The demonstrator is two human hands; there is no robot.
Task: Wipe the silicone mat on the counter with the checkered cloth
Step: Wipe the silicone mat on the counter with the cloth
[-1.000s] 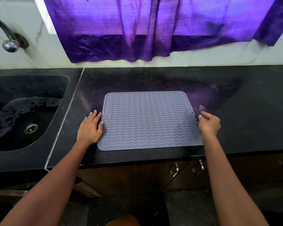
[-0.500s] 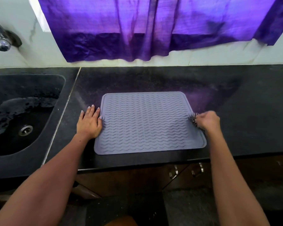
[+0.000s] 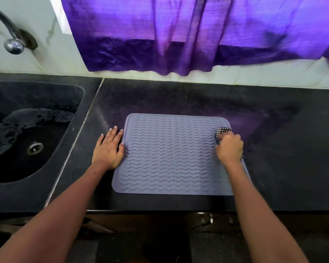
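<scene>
The silicone mat [image 3: 171, 154] lies flat on the dark bench [image 3: 273, 149], thin, floppy and likely to slide. The left hand [image 3: 108, 147] presses its left edge with flat fingers; the right hand [image 3: 229, 147] clutches the bunched, soft checkered cloth [image 3: 221, 132] on its far right corner.

Black stone counter [image 3: 179, 95], dark sink [image 3: 36, 130] left, tap [image 3: 11, 44] above; purple curtain [image 3: 188, 35] backlit on white wall [image 3: 36, 59].
</scene>
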